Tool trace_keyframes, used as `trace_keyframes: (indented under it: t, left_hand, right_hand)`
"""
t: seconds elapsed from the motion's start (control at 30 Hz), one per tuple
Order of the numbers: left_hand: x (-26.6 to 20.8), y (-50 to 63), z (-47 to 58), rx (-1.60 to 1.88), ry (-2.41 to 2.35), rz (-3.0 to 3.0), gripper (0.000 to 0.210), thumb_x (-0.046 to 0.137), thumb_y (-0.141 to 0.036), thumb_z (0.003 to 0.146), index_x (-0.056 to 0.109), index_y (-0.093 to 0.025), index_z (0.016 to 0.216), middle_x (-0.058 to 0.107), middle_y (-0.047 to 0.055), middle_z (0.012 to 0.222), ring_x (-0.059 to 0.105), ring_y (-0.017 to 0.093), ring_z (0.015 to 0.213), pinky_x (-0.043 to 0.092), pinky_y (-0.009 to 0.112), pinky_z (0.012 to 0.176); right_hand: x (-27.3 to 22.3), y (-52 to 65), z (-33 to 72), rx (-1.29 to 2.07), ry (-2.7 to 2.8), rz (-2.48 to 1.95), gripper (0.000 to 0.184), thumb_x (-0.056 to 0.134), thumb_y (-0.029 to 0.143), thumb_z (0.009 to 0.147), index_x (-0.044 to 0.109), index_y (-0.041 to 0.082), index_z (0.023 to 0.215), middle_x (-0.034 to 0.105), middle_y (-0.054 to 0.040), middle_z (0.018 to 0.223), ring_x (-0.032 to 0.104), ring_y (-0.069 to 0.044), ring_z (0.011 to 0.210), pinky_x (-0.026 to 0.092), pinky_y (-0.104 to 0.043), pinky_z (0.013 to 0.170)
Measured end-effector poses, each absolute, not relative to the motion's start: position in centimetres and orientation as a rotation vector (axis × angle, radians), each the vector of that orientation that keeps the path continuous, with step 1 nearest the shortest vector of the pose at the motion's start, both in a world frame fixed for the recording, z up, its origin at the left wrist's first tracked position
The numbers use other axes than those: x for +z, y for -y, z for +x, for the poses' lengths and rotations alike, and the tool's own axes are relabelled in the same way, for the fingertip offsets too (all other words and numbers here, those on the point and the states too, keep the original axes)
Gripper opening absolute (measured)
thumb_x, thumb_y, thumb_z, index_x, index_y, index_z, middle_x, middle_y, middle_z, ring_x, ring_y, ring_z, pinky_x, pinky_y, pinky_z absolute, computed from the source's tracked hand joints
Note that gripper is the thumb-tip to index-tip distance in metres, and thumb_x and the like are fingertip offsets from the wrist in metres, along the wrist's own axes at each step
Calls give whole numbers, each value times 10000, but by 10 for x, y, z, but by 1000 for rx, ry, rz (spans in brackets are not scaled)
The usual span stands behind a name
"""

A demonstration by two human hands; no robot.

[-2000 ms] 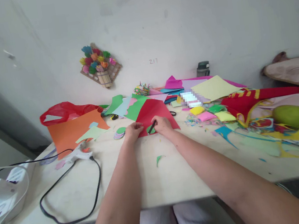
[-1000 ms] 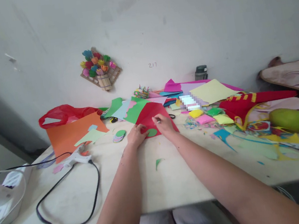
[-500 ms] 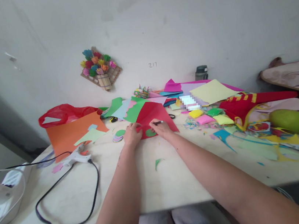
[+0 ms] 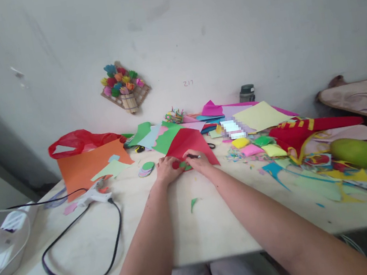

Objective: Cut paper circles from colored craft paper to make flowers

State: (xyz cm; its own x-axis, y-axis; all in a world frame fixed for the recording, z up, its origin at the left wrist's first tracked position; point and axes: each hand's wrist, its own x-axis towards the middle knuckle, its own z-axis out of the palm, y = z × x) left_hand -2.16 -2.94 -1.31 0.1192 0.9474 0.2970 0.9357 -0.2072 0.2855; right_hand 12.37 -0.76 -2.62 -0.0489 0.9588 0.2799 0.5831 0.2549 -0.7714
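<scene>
A sheet of red paper [image 4: 195,141] lies on the table in front of me with a small green paper circle [image 4: 184,165] on its near part. My left hand [image 4: 168,170] rests at the sheet's left side, fingers stretched over the paper and reaching the circle's edge. In my right hand [image 4: 201,163] is a dark pen [image 4: 193,156], gripped just right of the circle. The pen's tip is hidden by my fingers. A stack of cut paper circles [image 4: 147,166], green on top, sits left of my left hand.
A white glue gun [image 4: 94,193] with a black cord lies left, beside orange paper [image 4: 93,166]. Coloured sheets [image 4: 258,115] and a red plastic bag [image 4: 81,140] fill the back. Paper scraps, small bright packets [image 4: 251,149] and a green cushion-like object [image 4: 366,152] are right.
My left hand has shifted right, its fingers now partly covering the green circle. My right hand still holds the pen near the circle. The view has tipped slightly upward.
</scene>
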Motion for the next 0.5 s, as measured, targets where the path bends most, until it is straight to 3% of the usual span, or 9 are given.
trace_keyframes:
  t: [0.23, 0.5]
  left_hand:
    - [-11, 30, -23, 594, -1970, 2319, 333, 606, -491, 664, 616, -324, 952, 548, -20, 1163, 354, 256, 1166, 284, 410, 964]
    - [-10, 29, -24, 559, -1946, 2306, 350, 596, -506, 675, 609, -320, 971, 550, -16, 1164, 368, 264, 1162, 296, 421, 963]
  right_hand:
    - [-28, 6, 123, 573, 1755, -1440, 204, 462, 181, 735, 611, 278, 834, 647, 48, 724, 596, -123, 739, 455, -227, 686]
    - [-25, 9, 122, 611, 1702, -1262, 236, 421, 157, 756, 585, 233, 907, 649, 37, 680, 609, -100, 628, 469, -205, 644]
